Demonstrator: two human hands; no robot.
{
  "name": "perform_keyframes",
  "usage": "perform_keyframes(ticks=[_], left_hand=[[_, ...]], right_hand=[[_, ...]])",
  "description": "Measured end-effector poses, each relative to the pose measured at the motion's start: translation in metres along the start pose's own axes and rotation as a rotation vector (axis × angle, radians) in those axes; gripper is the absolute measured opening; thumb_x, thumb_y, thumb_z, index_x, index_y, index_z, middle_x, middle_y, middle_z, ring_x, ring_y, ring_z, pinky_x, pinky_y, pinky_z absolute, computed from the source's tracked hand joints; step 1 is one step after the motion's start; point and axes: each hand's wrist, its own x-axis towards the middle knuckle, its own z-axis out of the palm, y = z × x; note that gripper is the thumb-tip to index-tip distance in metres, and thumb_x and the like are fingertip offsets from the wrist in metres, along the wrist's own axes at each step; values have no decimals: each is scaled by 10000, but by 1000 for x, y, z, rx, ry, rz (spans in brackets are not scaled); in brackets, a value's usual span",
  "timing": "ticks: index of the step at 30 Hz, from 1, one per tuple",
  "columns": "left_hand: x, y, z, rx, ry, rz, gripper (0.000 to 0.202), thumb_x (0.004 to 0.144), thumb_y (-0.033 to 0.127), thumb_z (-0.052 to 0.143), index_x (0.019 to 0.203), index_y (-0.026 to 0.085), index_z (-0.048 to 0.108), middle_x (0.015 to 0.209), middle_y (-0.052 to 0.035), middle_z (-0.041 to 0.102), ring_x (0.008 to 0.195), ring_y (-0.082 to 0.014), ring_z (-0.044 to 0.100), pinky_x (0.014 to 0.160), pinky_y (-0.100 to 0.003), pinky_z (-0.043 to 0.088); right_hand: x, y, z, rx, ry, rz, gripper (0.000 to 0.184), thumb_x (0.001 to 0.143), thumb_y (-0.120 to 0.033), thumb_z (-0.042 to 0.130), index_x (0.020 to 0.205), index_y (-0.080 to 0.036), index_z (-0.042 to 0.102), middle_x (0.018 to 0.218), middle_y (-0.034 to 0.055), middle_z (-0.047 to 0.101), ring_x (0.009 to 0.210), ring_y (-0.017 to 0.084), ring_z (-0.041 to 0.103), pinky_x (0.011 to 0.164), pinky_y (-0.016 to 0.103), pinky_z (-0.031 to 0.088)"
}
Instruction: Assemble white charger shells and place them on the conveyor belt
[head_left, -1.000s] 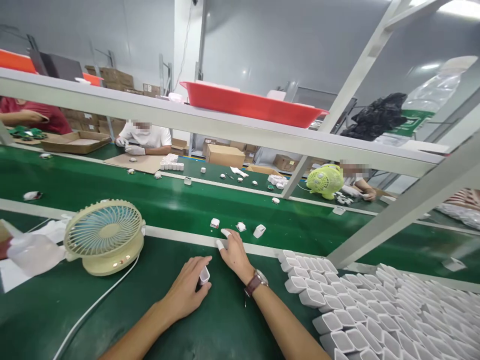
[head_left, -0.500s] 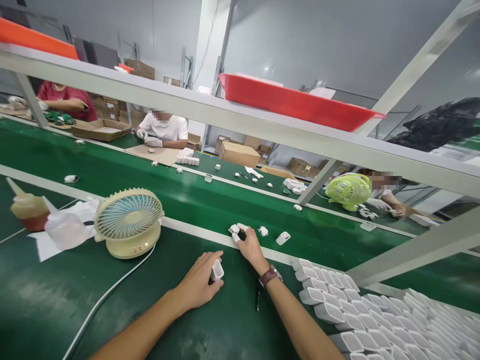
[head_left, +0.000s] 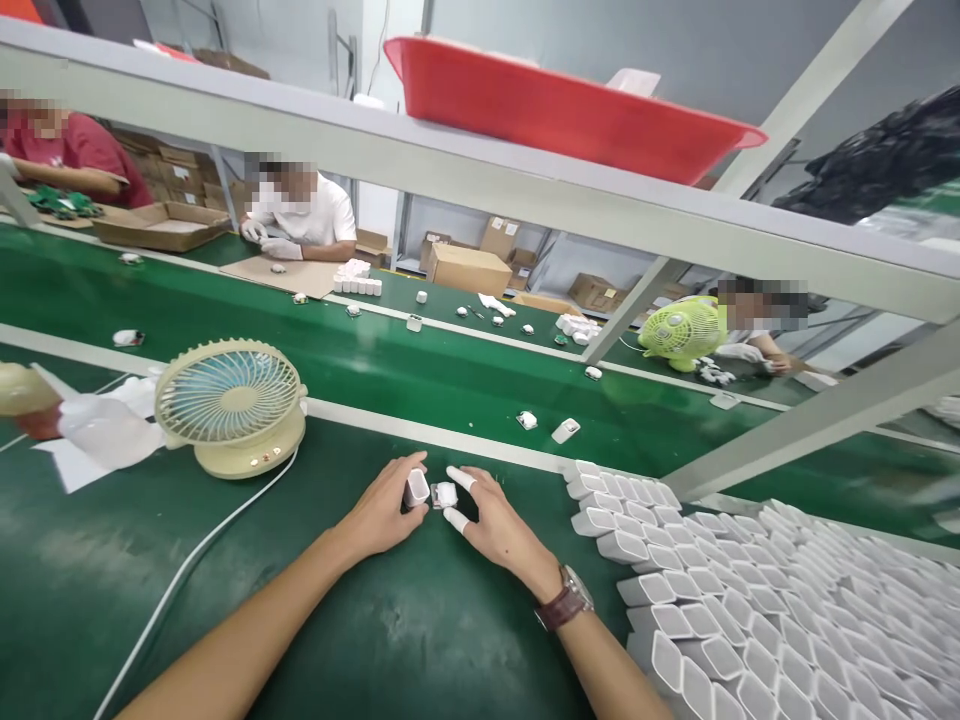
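My left hand (head_left: 382, 510) is closed around a small white plastic shell (head_left: 415, 489), held upright over the green table. My right hand (head_left: 491, 525), with white finger cots on two fingers and a watch on the wrist, pinches a small white part with a dark inside (head_left: 445, 494) right next to the shell. The two pieces almost touch between my hands. More small white parts (head_left: 526, 421) lie on the green conveyor belt just beyond.
Rows of empty white shells (head_left: 660, 570) are stacked at my right. A cream desk fan (head_left: 229, 405) with a white cable stands at left, beside squeeze bottles (head_left: 90, 430). A grey frame bar with a red tray (head_left: 555, 100) crosses overhead. Other people work across the belt.
My right hand pulled back from the belt edge with a small white part and brought it next to the shell in my left hand. The camera view tilted down.
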Motion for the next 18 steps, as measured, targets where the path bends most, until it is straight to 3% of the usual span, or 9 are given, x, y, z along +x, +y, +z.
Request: perform_keyframes(ticks=[5, 12, 18], left_hand=[[0, 1, -1, -7, 9, -43, 702, 826, 212, 689, 1467, 255, 405, 1300, -97, 632, 1222, -285, 599, 1097, -507, 461], [-2, 11, -3, 54, 39, -80, 757, 814, 274, 755, 1476, 265, 389, 1217, -77, 573, 1141, -270, 610, 1069, -485, 473], [-4, 16, -4, 81, 49, -70, 685, 836, 199, 674, 1464, 240, 402, 1135, -66, 574, 1063, -245, 624, 1035, -468, 505]], right_hand=[[-10, -3, 1, 51, 49, 16, 422, 939, -181, 592, 1356, -239, 570, 1222, 106, 659, 1154, 261, 642, 1017, 479, 556], [-21, -6, 5, 532, 239, 64, 378, 929, -169, 555, 1297, -254, 572, 1227, 84, 559, 1019, 187, 703, 911, 340, 627], [-25, -13, 2, 521, 222, 38, 476, 906, -109, 520, 1354, -266, 562, 1229, 89, 556, 1079, 197, 670, 983, 370, 602]])
